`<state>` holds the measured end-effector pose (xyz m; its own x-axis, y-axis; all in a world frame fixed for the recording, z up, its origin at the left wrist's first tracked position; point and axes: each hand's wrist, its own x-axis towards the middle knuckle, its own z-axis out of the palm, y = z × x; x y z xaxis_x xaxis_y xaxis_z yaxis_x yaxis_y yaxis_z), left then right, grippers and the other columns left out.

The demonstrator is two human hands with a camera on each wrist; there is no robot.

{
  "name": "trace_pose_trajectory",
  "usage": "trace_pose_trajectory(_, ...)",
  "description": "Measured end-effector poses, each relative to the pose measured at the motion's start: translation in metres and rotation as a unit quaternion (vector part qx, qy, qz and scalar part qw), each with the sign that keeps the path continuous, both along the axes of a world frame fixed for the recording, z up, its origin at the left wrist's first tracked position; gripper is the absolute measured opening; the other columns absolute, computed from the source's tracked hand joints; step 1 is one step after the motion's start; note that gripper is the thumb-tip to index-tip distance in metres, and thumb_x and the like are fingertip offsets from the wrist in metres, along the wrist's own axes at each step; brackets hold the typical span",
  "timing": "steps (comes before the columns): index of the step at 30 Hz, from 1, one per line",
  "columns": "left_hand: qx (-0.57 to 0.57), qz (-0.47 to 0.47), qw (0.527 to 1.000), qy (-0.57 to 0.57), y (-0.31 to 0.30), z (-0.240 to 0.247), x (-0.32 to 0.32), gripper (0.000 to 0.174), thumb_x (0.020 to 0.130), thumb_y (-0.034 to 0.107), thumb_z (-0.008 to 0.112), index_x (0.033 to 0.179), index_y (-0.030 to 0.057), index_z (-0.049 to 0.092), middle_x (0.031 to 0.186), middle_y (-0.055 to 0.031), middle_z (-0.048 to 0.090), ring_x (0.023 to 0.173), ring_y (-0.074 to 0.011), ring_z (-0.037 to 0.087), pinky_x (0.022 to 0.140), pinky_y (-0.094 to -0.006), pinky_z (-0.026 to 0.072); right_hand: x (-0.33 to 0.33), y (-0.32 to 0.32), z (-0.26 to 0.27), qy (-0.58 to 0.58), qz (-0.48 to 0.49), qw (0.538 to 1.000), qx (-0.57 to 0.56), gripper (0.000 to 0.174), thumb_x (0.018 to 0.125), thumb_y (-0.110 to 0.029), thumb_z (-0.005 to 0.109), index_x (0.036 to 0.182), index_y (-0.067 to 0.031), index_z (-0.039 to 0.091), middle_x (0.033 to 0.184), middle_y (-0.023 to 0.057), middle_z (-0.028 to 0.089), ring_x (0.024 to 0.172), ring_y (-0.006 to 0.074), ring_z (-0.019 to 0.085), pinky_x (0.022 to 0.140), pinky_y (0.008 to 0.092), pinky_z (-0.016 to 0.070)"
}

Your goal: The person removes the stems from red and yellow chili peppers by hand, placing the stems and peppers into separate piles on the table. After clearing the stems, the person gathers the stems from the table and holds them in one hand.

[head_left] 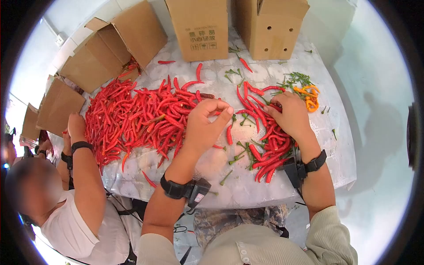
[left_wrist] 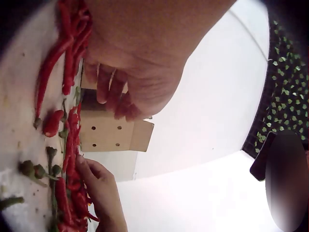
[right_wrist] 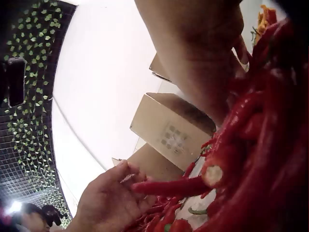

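Note:
In the head view, my left hand [head_left: 205, 126] hovers between two heaps of red chillies, its fingers loosely bent and thumb near the index finger. Nothing shows between its fingers in the left wrist view [left_wrist: 135, 82]. My right hand [head_left: 291, 115] reaches into the smaller red chilli heap [head_left: 274, 143], thumb and fingers pinching a red chilli [head_left: 277, 106]; its fingertips are partly hidden. The larger heap [head_left: 132, 115] lies to the left. Cut green stems [head_left: 240, 152] are scattered beside the smaller heap. One loose chilli [head_left: 229, 134] lies below my left fingertips.
Cardboard boxes [head_left: 198, 31] stand along the table's back and left side. Orange peppers [head_left: 312, 104] and a green stem pile [head_left: 298, 79] lie beyond my right hand. Another person in a white shirt [head_left: 75, 221] works at the left, a hand near the big heap.

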<state>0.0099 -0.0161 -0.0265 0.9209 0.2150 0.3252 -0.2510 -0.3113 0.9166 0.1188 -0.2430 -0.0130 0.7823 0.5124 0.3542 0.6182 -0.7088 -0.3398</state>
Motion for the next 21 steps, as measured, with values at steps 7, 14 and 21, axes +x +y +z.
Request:
trace_pose_trajectory(7, -0.01, -0.034, 0.999, -0.007, -0.005, 0.001, -0.001, 0.012, 0.089, 0.011, 0.069, 0.094, 0.0002, 0.067, 0.091, -0.0011, 0.062, 0.088, -0.0087, 0.059, 0.082, -0.0267, 0.0484, -0.001, 0.005, -0.005, -0.025, 0.0, 1.0, 0.005, 0.019, 0.074, -0.023, 0.075, 0.082, -0.0069, 0.069, 0.079, 0.011, 0.063, 0.083, 0.034, 0.06, 0.077, 0.0441, 0.0473)
trace_pose_trajectory(14, -0.118, -0.097, 0.988, 0.014, -0.007, 0.007, -0.003, 0.017, 0.093, 0.011, 0.064, 0.107, 0.0015, 0.062, 0.102, -0.0022, 0.06, 0.098, -0.0104, 0.057, 0.089, -0.0276, 0.0457, -0.014, 0.013, 0.01, 0.142, 0.062, 0.923, 0.352, 0.011, 0.086, -0.011, 0.068, 0.095, -0.0039, 0.065, 0.09, 0.0069, 0.068, 0.089, 0.0192, 0.063, 0.075, 0.0325, 0.0497)
trace_pose_trajectory(21, -0.184, -0.16, 0.969, 0.04, -0.015, 0.014, -0.004, 0.025, 0.098, 0.022, 0.058, 0.111, 0.0009, 0.059, 0.106, -0.0046, 0.061, 0.101, -0.0128, 0.058, 0.091, -0.0295, 0.0457, -0.035, 0.025, 0.013, 0.422, 0.253, 0.748, 0.446, 0.011, 0.092, -0.007, 0.061, 0.102, -0.0032, 0.062, 0.105, 0.0026, 0.063, 0.096, 0.0103, 0.058, 0.082, 0.0262, 0.0464)
